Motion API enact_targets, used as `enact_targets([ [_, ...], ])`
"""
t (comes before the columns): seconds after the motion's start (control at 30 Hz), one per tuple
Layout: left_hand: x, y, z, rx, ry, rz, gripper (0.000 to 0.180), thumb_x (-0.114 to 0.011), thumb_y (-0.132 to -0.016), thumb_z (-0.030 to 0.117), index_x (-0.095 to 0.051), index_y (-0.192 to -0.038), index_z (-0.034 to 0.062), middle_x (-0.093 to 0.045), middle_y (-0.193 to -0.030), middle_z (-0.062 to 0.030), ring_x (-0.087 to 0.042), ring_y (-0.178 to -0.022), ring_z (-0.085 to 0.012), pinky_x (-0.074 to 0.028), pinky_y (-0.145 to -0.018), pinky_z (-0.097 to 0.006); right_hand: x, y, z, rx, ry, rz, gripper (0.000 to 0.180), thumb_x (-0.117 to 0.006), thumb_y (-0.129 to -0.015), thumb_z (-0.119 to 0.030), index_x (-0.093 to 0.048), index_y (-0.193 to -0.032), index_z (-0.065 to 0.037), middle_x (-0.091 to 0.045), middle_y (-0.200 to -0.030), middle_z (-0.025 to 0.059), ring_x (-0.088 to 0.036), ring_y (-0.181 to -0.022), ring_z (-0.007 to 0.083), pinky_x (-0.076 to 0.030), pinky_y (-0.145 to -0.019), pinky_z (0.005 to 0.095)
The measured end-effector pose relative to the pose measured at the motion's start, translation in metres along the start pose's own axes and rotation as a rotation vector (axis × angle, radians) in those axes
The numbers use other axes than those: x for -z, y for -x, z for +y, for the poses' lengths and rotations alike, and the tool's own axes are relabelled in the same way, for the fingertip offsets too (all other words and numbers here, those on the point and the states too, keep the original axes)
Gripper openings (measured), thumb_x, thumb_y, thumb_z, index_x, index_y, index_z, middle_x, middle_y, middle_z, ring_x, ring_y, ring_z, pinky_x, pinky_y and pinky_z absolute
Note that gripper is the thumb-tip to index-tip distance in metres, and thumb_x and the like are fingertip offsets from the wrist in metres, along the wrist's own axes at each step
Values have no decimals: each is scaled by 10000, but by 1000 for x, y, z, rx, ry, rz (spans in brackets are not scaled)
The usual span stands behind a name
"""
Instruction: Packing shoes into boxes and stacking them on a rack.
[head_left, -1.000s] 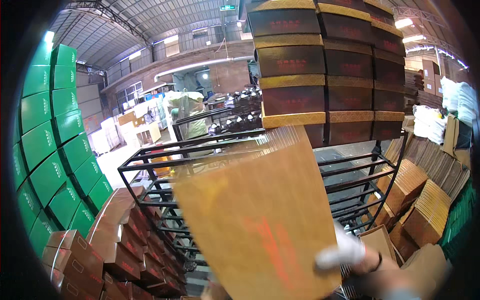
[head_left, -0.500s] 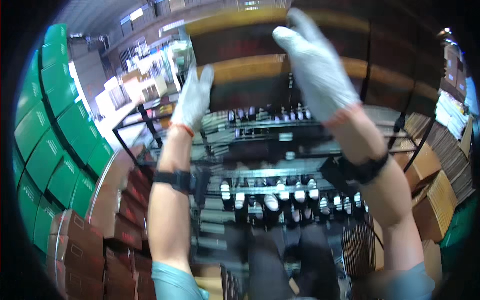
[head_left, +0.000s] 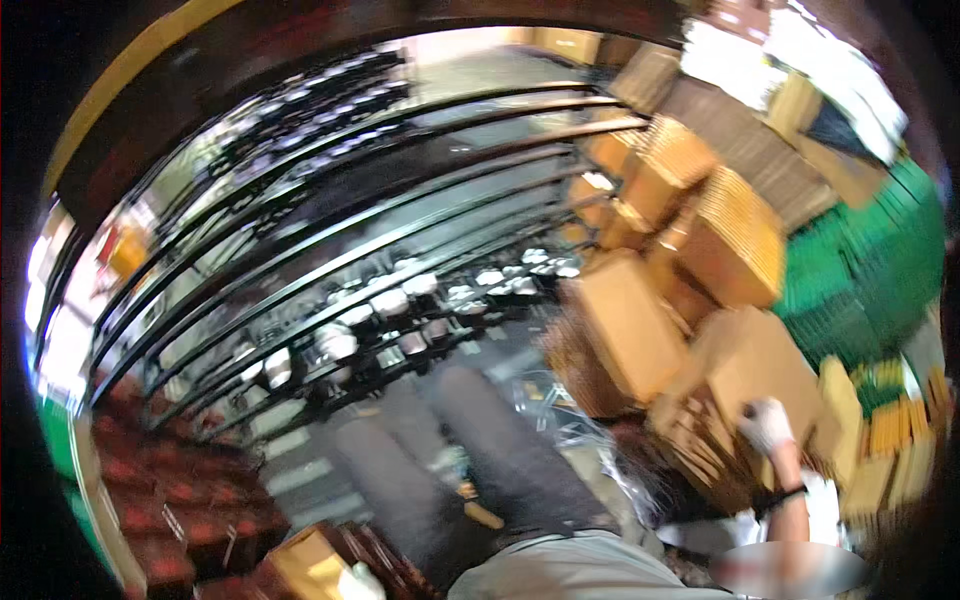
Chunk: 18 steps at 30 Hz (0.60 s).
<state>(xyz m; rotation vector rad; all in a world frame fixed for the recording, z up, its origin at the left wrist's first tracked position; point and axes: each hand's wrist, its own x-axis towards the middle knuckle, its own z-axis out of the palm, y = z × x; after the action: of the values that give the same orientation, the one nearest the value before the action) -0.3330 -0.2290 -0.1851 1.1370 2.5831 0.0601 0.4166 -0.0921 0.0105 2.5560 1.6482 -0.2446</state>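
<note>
My right hand, in a white glove, reaches out at the lower right. It lies against a tan cardboard piece in a stack of flat cardboard. Motion smears its fingers, so whether they grip the cardboard is unclear. At the lower edge, a white gloved patch that looks like my left hand sits beside a brown box with a yellowish inner face. Its fingers cannot be made out.
A black metal rack with rows of shoes stands ahead. Dark red-brown boxes are piled at left. Bundled cardboard and green boxes fill the right. Clear plastic lies near my legs.
My view has swung down and to the right. Both hands have left the dark boxes atop the rack; the right is now at the cardboard, the left low by a brown box.
</note>
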Motion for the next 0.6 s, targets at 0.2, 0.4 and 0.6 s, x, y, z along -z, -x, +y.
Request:
enact_targets([
  [0.2, 86, 21, 115, -690, 368, 494, 128, -736, -952, 94, -776, -1022, -4, -748, -1055, -239, -678, -1008, -477, -537, -949, -567, 11, 0, 18, -235, -457, 15, 201, -789, -866, -230, -844, -915, -43, -791, -792, 136, -730, -723, 186, -581, -718, 364],
  [0.4, 140, -3, 212, -1314, 90, 25, 255, -684, -812, 36, -798, -1030, 106, -719, -1128, -133, -641, -1208, -404, -411, -1207, -566, 28, -6, 16, -262, -1285, -152, 143, -783, -988, -188, -741, -1039, -61, -697, -879, 20, -652, -762, 134, -549, -694, 326],
  [0.6, 165, 8, 267, -1075, 665, -189, 782, -816, -748, 71, -612, -1492, -61, -664, -1479, -257, -611, -1408, -429, -449, -1232, -481, 62, -7, -174, 19, -1709, -487, 177, -727, -1035, -165, -663, -1100, -13, -665, -981, 64, -707, -858, 213, -643, -770, 424],
])
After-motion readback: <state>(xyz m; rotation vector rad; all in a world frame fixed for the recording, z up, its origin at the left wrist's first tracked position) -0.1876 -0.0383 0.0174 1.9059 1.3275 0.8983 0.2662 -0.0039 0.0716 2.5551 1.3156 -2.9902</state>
